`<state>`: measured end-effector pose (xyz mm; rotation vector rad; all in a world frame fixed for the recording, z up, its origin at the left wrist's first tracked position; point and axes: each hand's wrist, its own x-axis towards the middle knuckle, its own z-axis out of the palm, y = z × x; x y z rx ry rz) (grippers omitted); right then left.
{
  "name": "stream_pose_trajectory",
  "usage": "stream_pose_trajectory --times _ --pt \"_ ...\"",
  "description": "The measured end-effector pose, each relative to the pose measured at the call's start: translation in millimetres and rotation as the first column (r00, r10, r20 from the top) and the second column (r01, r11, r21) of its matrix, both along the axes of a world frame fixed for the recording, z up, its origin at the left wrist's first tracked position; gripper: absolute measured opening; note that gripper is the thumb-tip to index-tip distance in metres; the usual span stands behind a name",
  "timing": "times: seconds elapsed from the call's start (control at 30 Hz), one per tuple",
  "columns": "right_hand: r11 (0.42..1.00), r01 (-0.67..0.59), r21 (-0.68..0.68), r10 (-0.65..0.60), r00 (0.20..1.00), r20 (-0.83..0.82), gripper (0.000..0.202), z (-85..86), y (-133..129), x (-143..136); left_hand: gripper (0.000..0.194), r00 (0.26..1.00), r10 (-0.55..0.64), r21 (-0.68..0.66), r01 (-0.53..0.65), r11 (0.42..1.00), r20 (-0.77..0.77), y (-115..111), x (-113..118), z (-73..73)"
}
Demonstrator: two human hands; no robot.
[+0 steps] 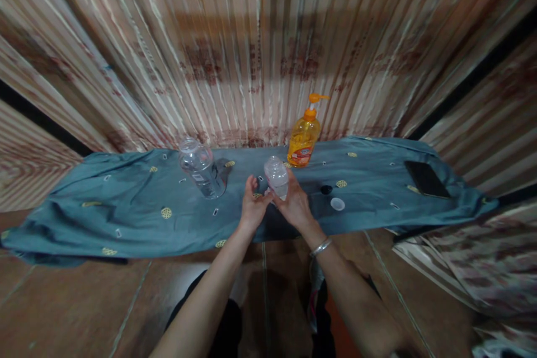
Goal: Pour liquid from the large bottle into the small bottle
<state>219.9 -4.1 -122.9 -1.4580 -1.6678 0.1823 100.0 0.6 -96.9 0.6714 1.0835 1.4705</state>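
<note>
We have a long counter (138,207) before us, draped in a teal cloth (191,229) printed with yellow patches. Small clear bottle (277,174) at the middle of it, in our right hand (297,206); those fingers grasp it around the lower part. Whether its base touches the cloth, we cannot tell. Our left hand (254,210) is just beside it on the left, fingers parted and curved, holding nothing; contact between its thumb and the bottle is unclear to us. Silver bracelet (321,247) on our right wrist.

To the left stands a large clear bottle (202,170), its mouth uncapped. On the far side, right of the small one, we note an orange pump bottle (302,140), upright. Nearer and to the right lie a black cap (326,189) and a whitish cap (337,204), near each other. Farther right, a dark flat rectangular object (427,179). Patterned curtain (251,67) along the far side.
</note>
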Motion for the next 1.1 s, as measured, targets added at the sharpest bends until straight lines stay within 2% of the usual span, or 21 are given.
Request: stream_pose_trajectory --times 0.1,0.27,0.4,0.7,0.9,1.1 --pt "0.999 -0.03 -0.014 0.03 1.0 -0.005 0.073 1.1 -0.7 2.3 0.075 0.997 -0.052 0.028 0.053 0.998 -0.053 1.3 5.5 -1.2" --pt "0.997 -0.073 -0.035 0.072 0.997 -0.027 0.078 3.4 0.4 3.3 0.087 0.983 -0.133 0.105 0.147 0.984 -0.127 7.1 14.0 -3.6" --pt "0.995 -0.103 -0.013 0.103 0.994 -0.037 0.085 1.8 0.0 3.8 0.086 0.971 -0.164 0.16 0.192 0.968 -0.176 15.8 20.8 -10.9" --pt "0.985 -0.151 -0.08 0.145 0.987 -0.067 0.087 -2.5 -0.4 20.9 0.069 0.936 -0.112 0.169 0.176 0.97 -0.333 32.8 22.5 -31.3" --pt "0.997 -0.045 -0.056 0.045 0.999 0.007 0.071 -11.5 4.3 44.0 0.066 0.92 -0.074 0.199 0.16 0.967 -0.384 34.2 18.8 -31.8" --pt "0.991 0.022 -0.13 -0.001 0.987 0.158 0.06 -15.3 7.4 55.5 0.064 0.918 -0.034 0.23 0.135 0.964 -0.395 32.0 13.8 -26.6"
